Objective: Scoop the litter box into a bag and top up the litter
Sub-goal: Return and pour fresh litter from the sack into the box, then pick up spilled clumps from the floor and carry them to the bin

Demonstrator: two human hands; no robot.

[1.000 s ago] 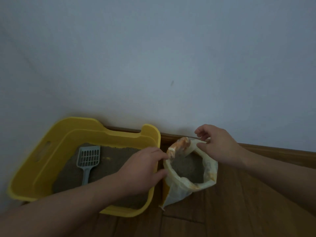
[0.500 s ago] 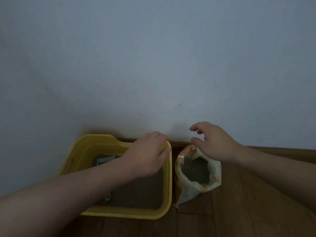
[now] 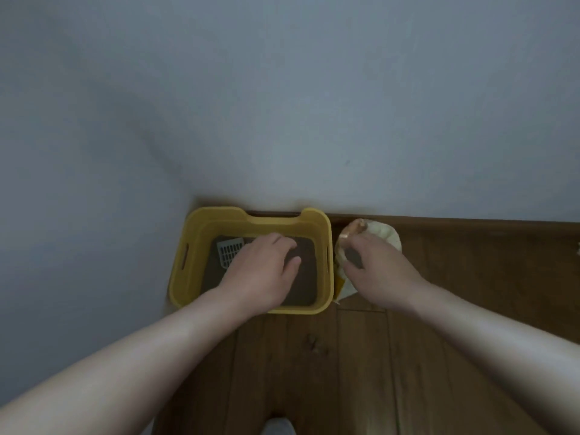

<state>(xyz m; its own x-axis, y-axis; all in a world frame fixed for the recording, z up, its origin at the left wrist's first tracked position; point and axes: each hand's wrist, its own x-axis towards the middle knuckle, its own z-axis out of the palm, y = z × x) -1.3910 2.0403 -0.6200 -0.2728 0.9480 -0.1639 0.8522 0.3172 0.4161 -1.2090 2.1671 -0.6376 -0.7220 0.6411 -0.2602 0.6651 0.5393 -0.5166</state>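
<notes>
A yellow litter box [image 3: 325, 246] stands on the wooden floor in the wall corner, with dark litter in it. A grey slotted scoop [image 3: 229, 251] lies on the litter at the far left; its handle is hidden under my left hand [image 3: 263, 271]. That hand hovers over the box with its fingers apart and nothing visibly in it. To the right of the box stands a cream and orange litter bag [image 3: 387, 235] with its mouth open. My right hand [image 3: 379, 271] is over the bag's mouth, fingers curved and apart near the left rim.
Pale walls meet in a corner behind the box. A dark skirting board [image 3: 470, 222] runs along the back wall. Wooden floor [image 3: 314, 372] stretches toward me, with a pale foot or sock [image 3: 277, 427] at the bottom edge.
The view has pulled back and up. My left hand left the bag's rim and moved left over the litter box. My right hand let go of the bag's rim and now sits over its mouth.
</notes>
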